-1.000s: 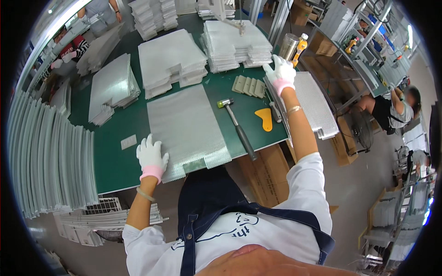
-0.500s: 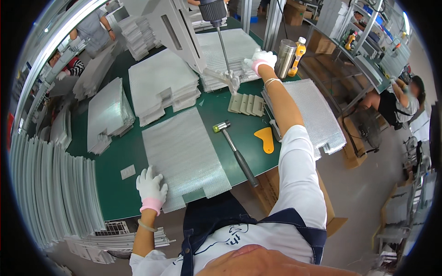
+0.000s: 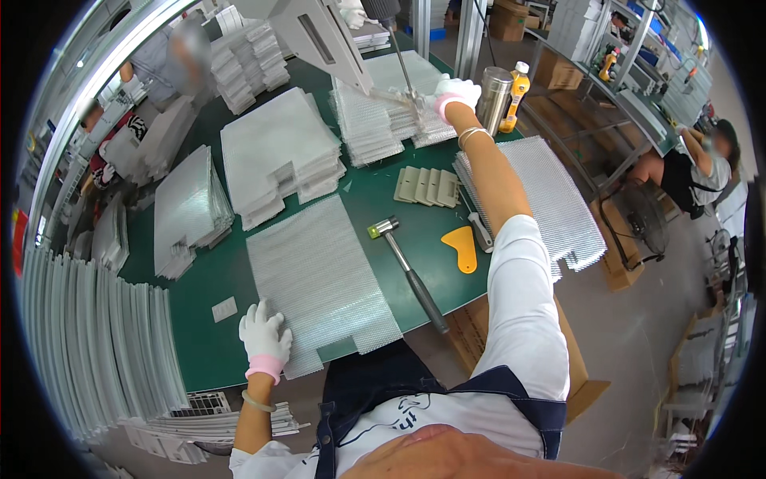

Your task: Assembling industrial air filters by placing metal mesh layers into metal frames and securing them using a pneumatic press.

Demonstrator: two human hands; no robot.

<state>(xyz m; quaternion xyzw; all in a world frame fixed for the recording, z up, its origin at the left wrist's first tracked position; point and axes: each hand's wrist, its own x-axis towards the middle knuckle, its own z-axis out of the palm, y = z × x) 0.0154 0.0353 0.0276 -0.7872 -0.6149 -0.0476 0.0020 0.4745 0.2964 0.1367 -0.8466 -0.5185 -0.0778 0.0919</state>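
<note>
My left hand (image 3: 265, 339), in a white glove with a pink cuff, lies with fingers apart at the near left edge of a silvery mesh sheet (image 3: 315, 271). This sheet lies flat on the green table and has a notch in its near edge. My right arm stretches far out. The gloved right hand (image 3: 457, 94) is at the right end of a far stack of mesh sheets (image 3: 371, 120), beside a steel flask (image 3: 495, 101). Its fingers are mostly hidden, so I cannot tell whether they grip anything. A thin rod (image 3: 401, 62) under a dark knob reaches down close to that hand.
A hammer (image 3: 411, 275), a yellow scraper (image 3: 460, 248), beige plates (image 3: 427, 186) and a screwdriver (image 3: 481, 231) lie centre right. More sheet stacks (image 3: 279, 148) stand left, another (image 3: 538, 199) right. A yellow bottle (image 3: 515, 96) stands behind the flask. A slotted grey arm (image 3: 311, 36) overhangs the table.
The slotted arm and its rod have shifted away from me, off the beige plates. My right hand has moved slightly farther out. My left hand stays at the sheet's edge.
</note>
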